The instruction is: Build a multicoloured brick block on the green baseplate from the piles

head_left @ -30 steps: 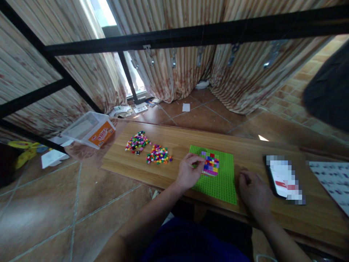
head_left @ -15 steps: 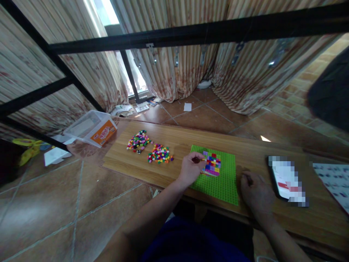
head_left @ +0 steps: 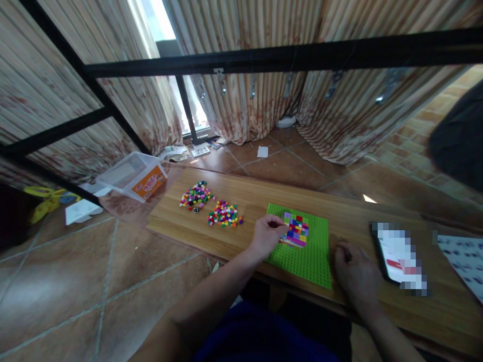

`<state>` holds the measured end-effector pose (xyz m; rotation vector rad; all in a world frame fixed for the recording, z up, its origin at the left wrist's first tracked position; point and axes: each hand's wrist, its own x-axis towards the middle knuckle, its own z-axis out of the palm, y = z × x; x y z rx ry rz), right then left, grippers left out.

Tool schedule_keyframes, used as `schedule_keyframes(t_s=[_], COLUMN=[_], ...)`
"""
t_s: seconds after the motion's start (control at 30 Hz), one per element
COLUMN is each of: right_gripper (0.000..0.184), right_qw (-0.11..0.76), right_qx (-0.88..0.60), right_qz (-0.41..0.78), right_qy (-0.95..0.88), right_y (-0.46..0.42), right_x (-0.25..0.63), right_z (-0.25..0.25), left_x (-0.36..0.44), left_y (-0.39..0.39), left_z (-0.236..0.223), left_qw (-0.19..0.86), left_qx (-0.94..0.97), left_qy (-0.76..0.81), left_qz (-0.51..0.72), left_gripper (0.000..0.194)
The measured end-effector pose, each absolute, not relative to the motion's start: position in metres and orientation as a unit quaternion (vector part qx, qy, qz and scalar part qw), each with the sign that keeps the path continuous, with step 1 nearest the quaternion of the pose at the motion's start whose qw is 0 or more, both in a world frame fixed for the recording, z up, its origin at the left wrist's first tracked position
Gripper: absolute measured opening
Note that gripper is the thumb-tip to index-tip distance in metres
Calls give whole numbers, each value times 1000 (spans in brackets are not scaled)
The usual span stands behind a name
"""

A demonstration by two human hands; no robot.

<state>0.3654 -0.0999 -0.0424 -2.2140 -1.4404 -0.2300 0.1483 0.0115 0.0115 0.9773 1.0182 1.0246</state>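
Note:
My left hand (head_left: 267, 235) reaches over the left part of a green studded baseplate (head_left: 317, 256). Its thumb and forefinger are pinched on a small orange-yellow building brick (head_left: 286, 227), mostly covered by the fingertips, at the left edge of a patch of joined multicoloured bricks (head_left: 298, 231). Red, purple, blue, yellow and pink show in that patch. Just right of the baseplate, my right hand (head_left: 354, 266) rests on the wooden table with curled fingers and no object showing in it.
Two piles of loose bricks, a farther one (head_left: 196, 195) and a nearer one (head_left: 224, 214), lie to the left. A phone (head_left: 400, 259) and a printed sheet (head_left: 462, 259) are on the right. Beyond the table's left end stands a clear plastic box (head_left: 132, 176). Black metal bars (head_left: 264, 58) cross ahead.
The view has shifted slightly, so everything sits a little lower and farther right. My left hand keeps its pinch at the brick patch's left edge. My right hand stays curled on the table.

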Motion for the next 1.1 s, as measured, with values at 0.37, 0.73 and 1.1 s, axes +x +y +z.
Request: schedule_keyframes(t_s=[0.37, 0.73, 1.1], right_gripper=[37, 45, 45], right_qw=[240, 204, 195], right_qx=[-807, -820, -828], right_qz=[-93, -80, -64], right_qy=[-531, -528, -522], right_y=[-102, -104, -103], right_x=[370, 373, 373], right_z=[-48, -46, -45], left_x=[79, 26, 44], left_y=[4, 4, 17], left_z=[1, -10, 7], left_qw=[559, 344, 140], left_qx=[491, 608, 712], left_qy=[492, 593, 660], left_qz=[451, 401, 194], left_gripper=[17, 10, 12])
